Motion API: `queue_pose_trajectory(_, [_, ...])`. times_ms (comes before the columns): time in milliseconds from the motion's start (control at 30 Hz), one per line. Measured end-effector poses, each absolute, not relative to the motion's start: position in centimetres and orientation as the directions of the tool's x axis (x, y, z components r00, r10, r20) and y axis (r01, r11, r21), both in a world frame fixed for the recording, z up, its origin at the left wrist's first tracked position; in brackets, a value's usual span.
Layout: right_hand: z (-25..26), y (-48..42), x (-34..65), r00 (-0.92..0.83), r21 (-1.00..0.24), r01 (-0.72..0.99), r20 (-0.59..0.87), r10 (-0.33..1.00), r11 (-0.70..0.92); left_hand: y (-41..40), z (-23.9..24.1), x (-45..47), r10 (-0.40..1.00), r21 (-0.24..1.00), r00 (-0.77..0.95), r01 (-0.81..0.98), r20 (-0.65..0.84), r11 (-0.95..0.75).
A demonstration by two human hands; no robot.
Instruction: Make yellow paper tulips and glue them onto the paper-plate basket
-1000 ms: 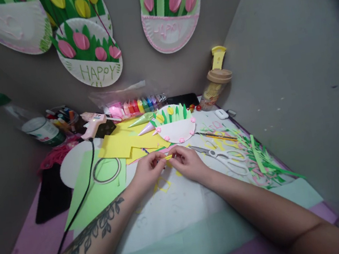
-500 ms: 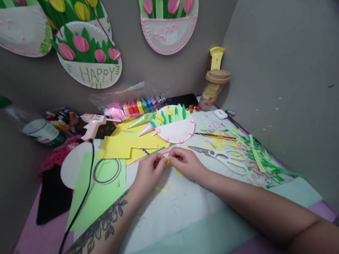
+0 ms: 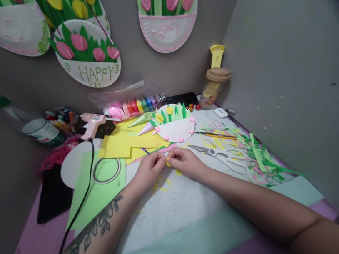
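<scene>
Between my fingertips is a small yellow paper piece (image 3: 168, 161), mostly covered by the fingers. My left hand (image 3: 150, 168) pinches at its left side, and my right hand (image 3: 184, 162) pinches it from the right. Both hands are close together over the white sheet (image 3: 181, 209). Just behind them stands a paper plate basket (image 3: 176, 131) with green paper leaves, yellow tulips and pink flowers on its rim. White-handled scissors (image 3: 222, 156) lie to the right of my right hand. Yellow paper scraps (image 3: 162, 184) lie below the hands.
At left are green paper (image 3: 87, 197), a tape roll (image 3: 118, 170), a pink glue gun (image 3: 94, 127) with its cord, and a bottle (image 3: 42, 130). Yellow sheets (image 3: 115, 146) lie behind. Paper cuttings (image 3: 263, 164) heap at right, near a lidded cup (image 3: 211, 89). Decorated plates (image 3: 94, 72) hang on the wall.
My hands stay nearly in place, still pinching the yellow paper, with only slight finger movement. The view has shifted very slightly.
</scene>
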State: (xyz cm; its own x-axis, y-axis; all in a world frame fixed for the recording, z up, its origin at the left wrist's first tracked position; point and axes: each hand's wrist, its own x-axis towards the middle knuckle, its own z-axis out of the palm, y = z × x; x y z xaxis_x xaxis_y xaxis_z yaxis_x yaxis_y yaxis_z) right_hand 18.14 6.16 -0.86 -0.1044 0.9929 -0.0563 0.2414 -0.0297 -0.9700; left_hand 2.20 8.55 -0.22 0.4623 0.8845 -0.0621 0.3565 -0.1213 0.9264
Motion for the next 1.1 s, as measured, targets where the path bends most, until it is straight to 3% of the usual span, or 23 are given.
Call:
queue_pose_trajectory(167, [-0.8, 6.2, 18.8, -0.132, -0.972, 0.223, -0.098, 0.986, -0.067, 9.2, -0.2, 1.7, 0.896, 0.952, 0.429, 0.305, -0.114, -0.025])
queue_pose_trajectory(333, [-0.8, 6.2, 19.4, -0.094, -0.978, 0.201, -0.079, 0.992, -0.059, 10.0, 0.0, 0.9, 0.935, 0.943, 0.346, 0.330, -0.084, -0.038])
queue_pose_trajectory(533, [-0.8, 6.1, 18.6, -0.124, -0.974, 0.222, -0.073, 0.990, -0.044, 9.8, 0.1, 1.0, 0.874, 0.911, 0.477, 0.393, -0.090, -0.121])
queue_pose_trajectory(733, [-1.4, 6.1, 18.9, -0.062, -0.970, 0.225, -0.108, 0.992, -0.091, 10.2, 0.3, 0.8, 0.941, 0.939, 0.331, 0.339, -0.066, -0.053])
queue_pose_trajectory(933, [-1.2, 6.1, 18.7, -0.118, -0.965, 0.253, -0.094, 0.989, -0.062, 9.1, 0.3, 1.8, 0.888, 0.941, 0.452, 0.329, -0.082, -0.081])
queue_pose_trajectory(1100, [-0.4, 6.7, 19.8, -0.059, -0.967, 0.242, -0.091, 0.994, -0.074, 10.1, 1.0, 1.1, 0.959, 0.939, 0.280, 0.339, -0.038, -0.062])
